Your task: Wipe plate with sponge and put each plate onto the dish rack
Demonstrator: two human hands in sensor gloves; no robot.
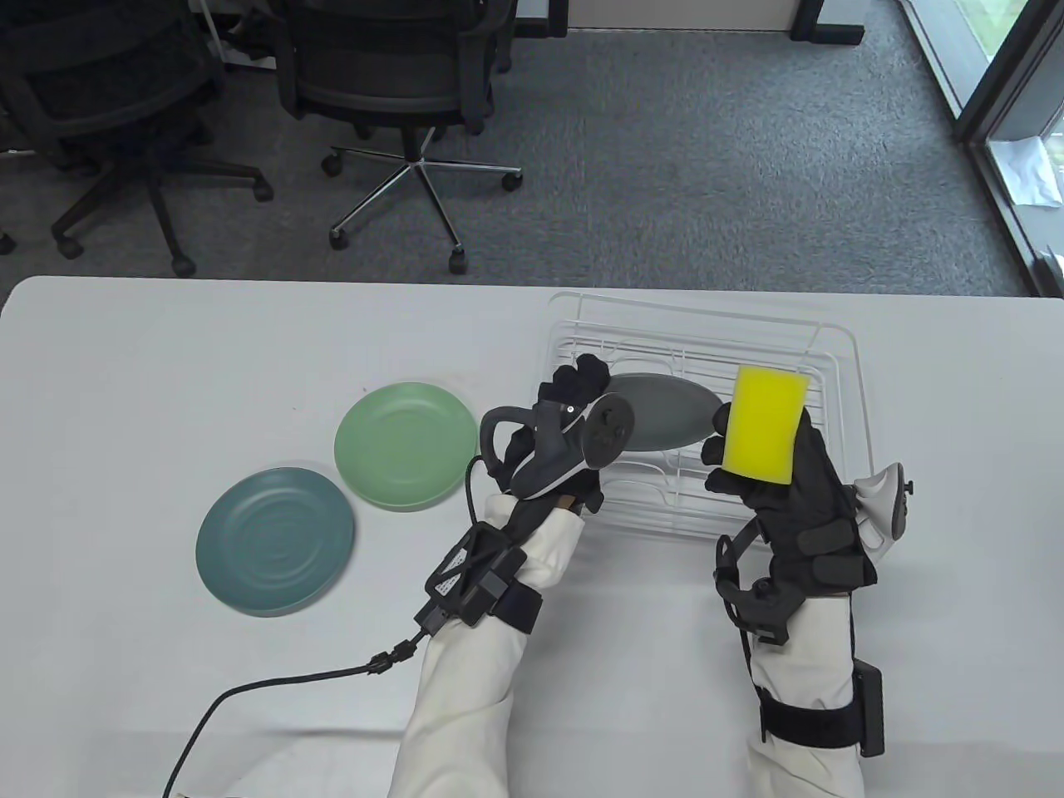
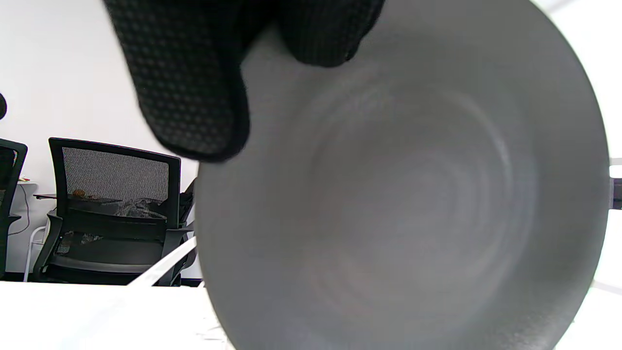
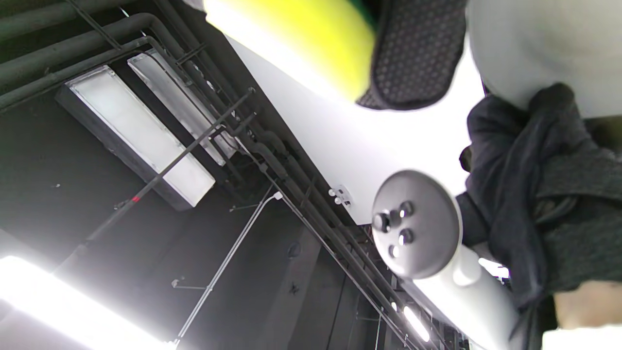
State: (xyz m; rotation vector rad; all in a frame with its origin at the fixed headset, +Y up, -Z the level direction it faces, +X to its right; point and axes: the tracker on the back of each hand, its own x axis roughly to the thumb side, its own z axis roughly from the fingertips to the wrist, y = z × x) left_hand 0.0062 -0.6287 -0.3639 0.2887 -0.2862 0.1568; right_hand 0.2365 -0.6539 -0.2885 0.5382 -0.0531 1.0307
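My left hand [image 1: 582, 391] grips a grey plate [image 1: 665, 411] by its left rim and holds it over the white wire dish rack [image 1: 839, 366]. In the left wrist view the grey plate [image 2: 413, 194] fills the frame with my gloved fingers [image 2: 189, 87] curled over its top edge. My right hand [image 1: 773, 474] holds a yellow sponge [image 1: 763, 426] upright, just right of the plate; the sponge [image 3: 301, 39] also shows at the top of the right wrist view. On the table to the left lie a light green plate [image 1: 405, 445] and a dark teal plate [image 1: 277, 540].
A black cable [image 1: 274, 686] trails from my left wrist across the table's front. Office chairs [image 1: 399, 75] stand on the carpet beyond the table's far edge. The right wrist view looks up at ceiling pipes and lamps [image 3: 141, 131].
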